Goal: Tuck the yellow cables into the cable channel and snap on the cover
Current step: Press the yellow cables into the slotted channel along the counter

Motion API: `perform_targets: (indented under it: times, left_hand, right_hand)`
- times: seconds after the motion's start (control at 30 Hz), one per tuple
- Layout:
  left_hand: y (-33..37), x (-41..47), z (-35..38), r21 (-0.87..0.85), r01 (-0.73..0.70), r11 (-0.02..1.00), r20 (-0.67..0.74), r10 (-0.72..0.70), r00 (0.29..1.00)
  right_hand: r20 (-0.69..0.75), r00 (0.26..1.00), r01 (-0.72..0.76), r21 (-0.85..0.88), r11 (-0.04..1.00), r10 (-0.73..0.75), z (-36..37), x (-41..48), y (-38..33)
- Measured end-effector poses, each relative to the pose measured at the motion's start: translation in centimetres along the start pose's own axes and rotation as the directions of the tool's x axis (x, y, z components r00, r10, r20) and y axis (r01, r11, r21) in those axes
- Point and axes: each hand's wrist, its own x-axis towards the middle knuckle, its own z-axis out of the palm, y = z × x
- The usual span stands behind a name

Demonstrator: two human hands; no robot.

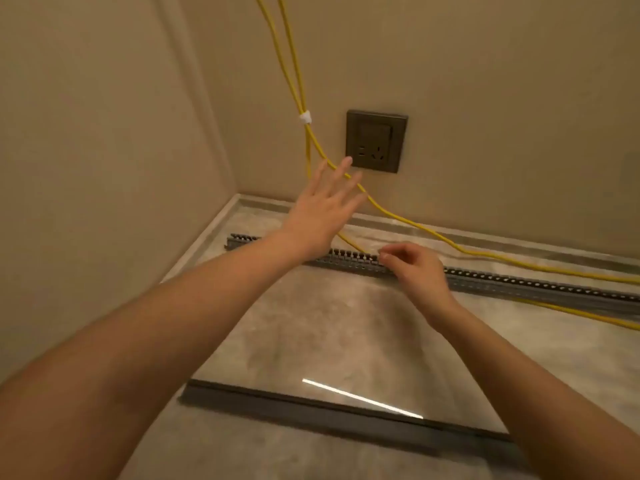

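The polished, stone-patterned grey surface (311, 323) carries the cable channel (519, 282), a long grey slotted trough with toothed walls. It lies flat, and its long axis runs along the wall. The cover (311, 414), a dark, smooth, flat strip, lies well on the near side of the channel and roughly parallel to it. Two yellow cables (294, 88) drop from above the channel. One trails beyond it along the wall, and the other meets its teeth and reappears on its near side. The left hand (322, 209) is raised above the channel, its fingers straight and spread, gripping nothing, with the cables just behind them. The right hand (415, 268) is curled at the channel's teeth where that cable arrives; whether it pinches the cable cannot be told. A dark square socket (376, 142) sits on the wall above the channel. A small white clip (305, 118) binds the cables higher up.
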Motion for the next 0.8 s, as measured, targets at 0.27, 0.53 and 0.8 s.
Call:
perform_targets:
  times: [0.27,0.53,0.8]
  left_hand:
    - [-3.0,1.3,1.0,0.182,-0.038,0.983,0.067,0.026,0.997]
    - [-2.0,0.6,1.4,0.167,-0.053,0.984,0.147,0.028,0.989]
    - [-4.2,-2.0,2.2,0.023,0.135,0.991,-0.050,-0.134,0.990]
  right_hand:
    - [0.019,0.967,0.221,-0.562,0.797,-0.254,1.6,-0.5,0.4]
    - [0.060,0.963,0.246,-0.603,0.759,-0.265,1.5,-2.1,1.6]
    - [-0.001,0.889,0.363,-0.609,0.705,-0.459,1.0,-2.4,0.1]
